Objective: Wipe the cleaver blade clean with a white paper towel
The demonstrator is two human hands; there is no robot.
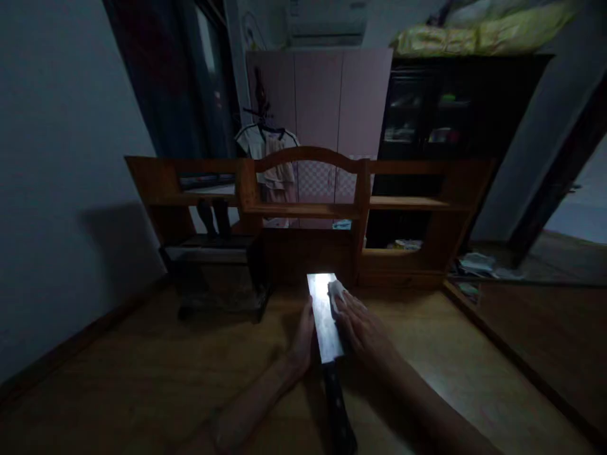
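Observation:
A large cleaver lies flat on the wooden desk, its shiny blade (pixel 324 316) pointing away from me and its dark handle (pixel 339 411) toward me. My left hand (pixel 303 341) rests along the blade's left edge, fingers stretched flat against it. My right hand (pixel 363 332) lies on the right side of the blade and presses a small white cloth (pixel 335 292) onto the metal near its far end, fingers curled over the cloth.
A wooden shelf unit (pixel 308 208) stands at the back of the desk (pixel 142 379), with a dark rack (pixel 213 265) at its left. Behind it are a pink wardrobe (pixel 327 107), hanging clothes and a dark glass cabinet (pixel 436 114). A grey wall runs along the left.

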